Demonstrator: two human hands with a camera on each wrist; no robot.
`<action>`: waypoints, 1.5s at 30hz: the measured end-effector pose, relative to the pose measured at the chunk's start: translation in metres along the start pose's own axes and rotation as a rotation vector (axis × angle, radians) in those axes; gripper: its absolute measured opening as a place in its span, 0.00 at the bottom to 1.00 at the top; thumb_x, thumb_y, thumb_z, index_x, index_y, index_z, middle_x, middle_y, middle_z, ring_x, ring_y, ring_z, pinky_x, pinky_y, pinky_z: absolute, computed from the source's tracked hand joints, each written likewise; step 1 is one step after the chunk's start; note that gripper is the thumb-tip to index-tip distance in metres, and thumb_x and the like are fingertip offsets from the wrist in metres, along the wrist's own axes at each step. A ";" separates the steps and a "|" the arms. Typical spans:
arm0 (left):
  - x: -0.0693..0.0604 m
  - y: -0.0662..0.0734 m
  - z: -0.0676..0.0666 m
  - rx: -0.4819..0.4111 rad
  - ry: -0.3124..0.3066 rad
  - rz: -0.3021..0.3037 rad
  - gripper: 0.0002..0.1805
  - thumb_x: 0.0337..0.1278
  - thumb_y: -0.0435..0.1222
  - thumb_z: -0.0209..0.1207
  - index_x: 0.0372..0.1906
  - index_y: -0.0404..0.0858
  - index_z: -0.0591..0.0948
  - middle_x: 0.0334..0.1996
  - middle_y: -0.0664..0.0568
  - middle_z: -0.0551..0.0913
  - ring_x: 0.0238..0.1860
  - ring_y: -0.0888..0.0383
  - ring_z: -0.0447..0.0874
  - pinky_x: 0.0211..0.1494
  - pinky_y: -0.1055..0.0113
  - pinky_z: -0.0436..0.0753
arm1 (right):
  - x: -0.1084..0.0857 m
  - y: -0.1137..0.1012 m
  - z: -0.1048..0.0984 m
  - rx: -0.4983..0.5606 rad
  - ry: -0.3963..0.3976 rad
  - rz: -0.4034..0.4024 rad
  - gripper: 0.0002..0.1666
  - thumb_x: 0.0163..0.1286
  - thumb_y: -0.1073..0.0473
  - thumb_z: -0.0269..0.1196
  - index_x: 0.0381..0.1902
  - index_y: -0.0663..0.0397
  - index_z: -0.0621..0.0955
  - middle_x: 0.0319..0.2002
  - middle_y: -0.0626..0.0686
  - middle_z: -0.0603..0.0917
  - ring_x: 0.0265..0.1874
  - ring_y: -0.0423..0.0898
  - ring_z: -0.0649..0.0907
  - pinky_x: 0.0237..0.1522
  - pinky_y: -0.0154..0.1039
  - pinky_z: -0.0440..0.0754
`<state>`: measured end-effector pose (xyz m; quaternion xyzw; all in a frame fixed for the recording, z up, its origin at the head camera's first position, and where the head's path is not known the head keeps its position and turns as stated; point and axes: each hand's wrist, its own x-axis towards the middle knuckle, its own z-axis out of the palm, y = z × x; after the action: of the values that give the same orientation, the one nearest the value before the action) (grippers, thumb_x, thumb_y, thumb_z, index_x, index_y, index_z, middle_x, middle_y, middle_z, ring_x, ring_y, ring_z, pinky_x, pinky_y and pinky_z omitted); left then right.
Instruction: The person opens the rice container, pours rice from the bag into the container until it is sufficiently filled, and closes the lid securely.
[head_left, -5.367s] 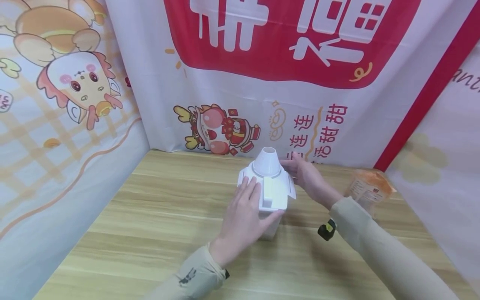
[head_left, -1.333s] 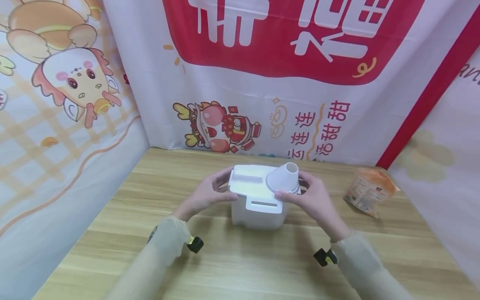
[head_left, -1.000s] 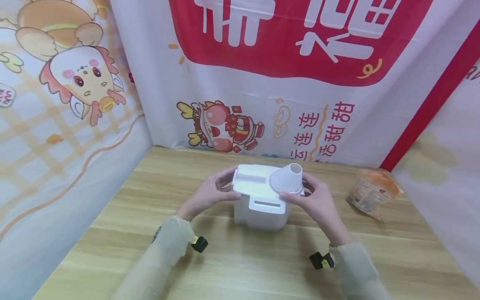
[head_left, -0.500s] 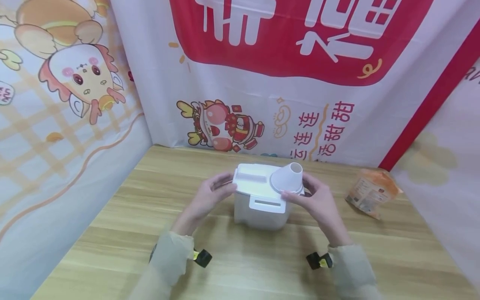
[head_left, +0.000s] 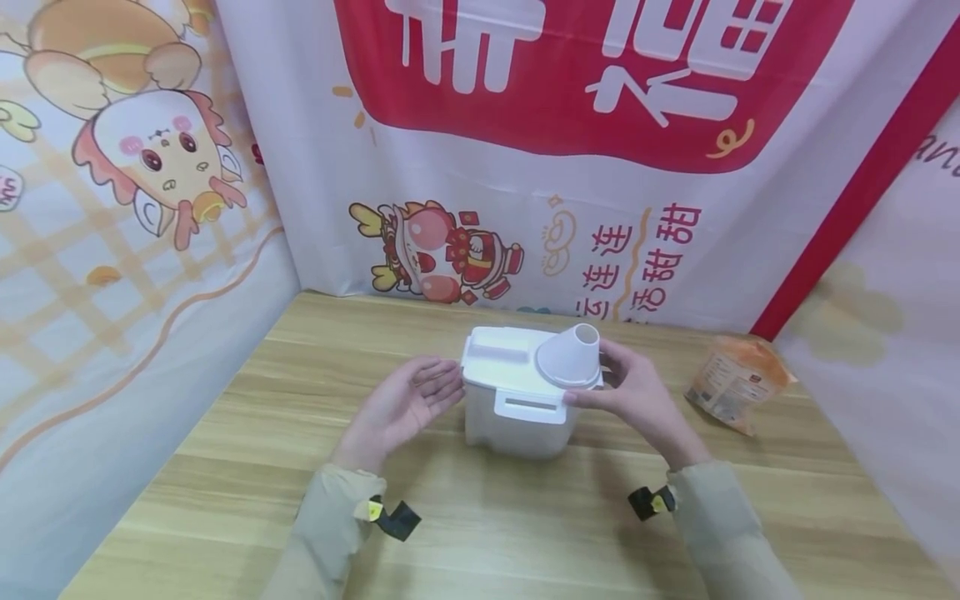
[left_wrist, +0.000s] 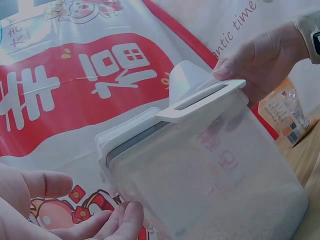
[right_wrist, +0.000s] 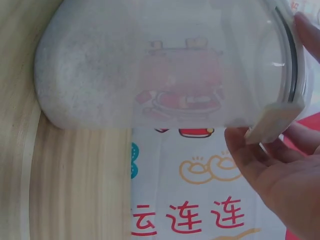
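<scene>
A translucent storage container (head_left: 519, 425) with a white lid (head_left: 510, 367) stands on the table, pale grainy contents low inside it. A white cone-shaped spout (head_left: 572, 357) rises from the lid's right end, and a slotted latch (head_left: 529, 407) sticks out at the front. My right hand (head_left: 647, 407) grips the lid's right end, thumb in front and fingers behind. At the left end, my left hand (head_left: 397, 410) is turned palm up with relaxed fingers, the fingertips close to the container wall. Whether they touch it, I cannot tell.
An orange and clear plastic packet (head_left: 741, 382) lies at the right on the wooden table (head_left: 517, 533). Printed cloth (head_left: 420, 167) hangs behind and along both sides of the table.
The container has turned so its long side faces me, spout at right. Since half a second ago my left hand has come off its left end and rolled palm up; the right hand stays.
</scene>
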<state>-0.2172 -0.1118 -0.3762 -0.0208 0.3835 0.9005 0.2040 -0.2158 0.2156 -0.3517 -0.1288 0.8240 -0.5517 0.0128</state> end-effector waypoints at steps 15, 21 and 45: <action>0.003 0.004 0.001 -0.030 0.012 -0.017 0.27 0.76 0.35 0.45 0.71 0.25 0.56 0.67 0.35 0.63 0.65 0.45 0.67 0.65 0.60 0.73 | 0.003 0.009 -0.002 0.038 0.002 -0.038 0.47 0.46 0.51 0.81 0.65 0.47 0.75 0.56 0.50 0.81 0.55 0.49 0.80 0.56 0.41 0.79; 0.003 0.003 0.002 -0.050 0.023 -0.021 0.27 0.75 0.35 0.47 0.70 0.25 0.58 0.66 0.35 0.66 0.64 0.46 0.70 0.65 0.59 0.73 | 0.002 0.008 -0.001 0.067 0.003 -0.039 0.46 0.47 0.53 0.81 0.65 0.48 0.76 0.55 0.51 0.81 0.53 0.50 0.81 0.54 0.41 0.81; 0.006 0.000 0.001 -0.096 0.038 -0.018 0.17 0.75 0.31 0.47 0.62 0.27 0.67 0.55 0.38 0.75 0.57 0.49 0.76 0.66 0.60 0.72 | 0.003 0.015 -0.001 0.067 0.006 -0.076 0.45 0.48 0.54 0.80 0.65 0.47 0.76 0.55 0.50 0.81 0.55 0.48 0.80 0.60 0.44 0.76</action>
<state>-0.2225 -0.1089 -0.3761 -0.0508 0.3435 0.9154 0.2035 -0.2220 0.2209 -0.3642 -0.1576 0.7997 -0.5793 -0.0063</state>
